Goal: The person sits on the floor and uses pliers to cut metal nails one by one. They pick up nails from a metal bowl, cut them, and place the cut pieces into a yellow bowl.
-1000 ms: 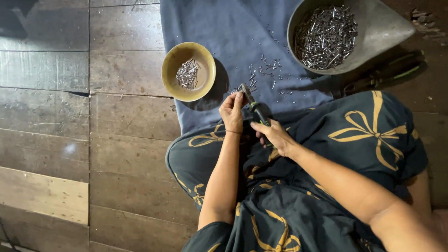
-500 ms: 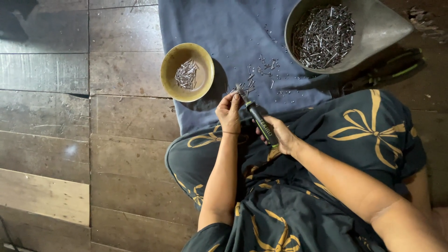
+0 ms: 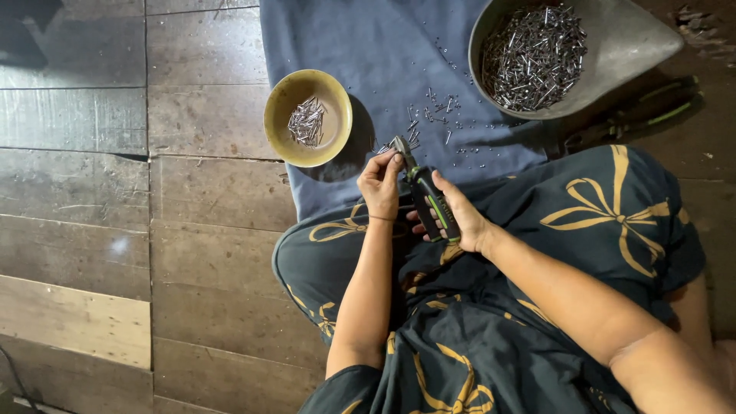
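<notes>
Pliers [image 3: 431, 201] near yellow bowl [image 3: 285, 98] of metal pins [image 3: 307, 121].

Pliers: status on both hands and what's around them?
Right hand shut on pliers. Left hand pinching at the plier tip, small piece not discernible. Yellow bowl left, grey pan right, loose bits on blue cloth.

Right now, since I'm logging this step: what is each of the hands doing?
Left hand: closed, fingertips pinching something small at the metal tip of the pliers; what it is cannot be told.
Right hand: closed around the black-and-green-handled pliers.
</notes>
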